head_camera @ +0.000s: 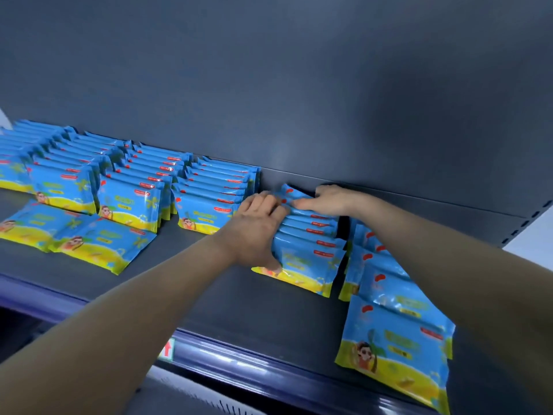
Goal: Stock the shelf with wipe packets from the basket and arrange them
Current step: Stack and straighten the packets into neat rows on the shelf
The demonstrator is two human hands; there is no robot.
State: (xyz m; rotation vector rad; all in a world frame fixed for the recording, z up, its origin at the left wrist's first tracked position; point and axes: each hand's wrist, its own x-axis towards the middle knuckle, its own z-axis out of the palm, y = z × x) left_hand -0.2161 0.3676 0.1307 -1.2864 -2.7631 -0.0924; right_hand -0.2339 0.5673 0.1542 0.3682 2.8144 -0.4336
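1. Nearest, the shelf's [227,301] glossy front lip [269,369] ran from left to right, with a small tag bearing a red arrow [166,348] fixed on it.
2. Behind the lip, a broad strip of bare dark shelf lay open between the two forearms.
3. At near right, a slumped row of packets [395,319] fanned toward the lip; its front packet reached almost to the edge.
4. At near left, two packets [74,235] lay flat, side by side, in front of the standing rows.
5. In the middle, the left hand [257,226] was clamped on the left side of the middle row of wipe packets [308,250], thumb on the front face, fingers over the tops.
6. The right hand [329,199] lay flat over the far end of that row, fingers together on the rearmost packets, close to the back panel [299,85].
7. A narrow dark gap parted this row from the slumped one.
8. Farther left, several upright rows [134,184] stood packed together, reaching the back panel.
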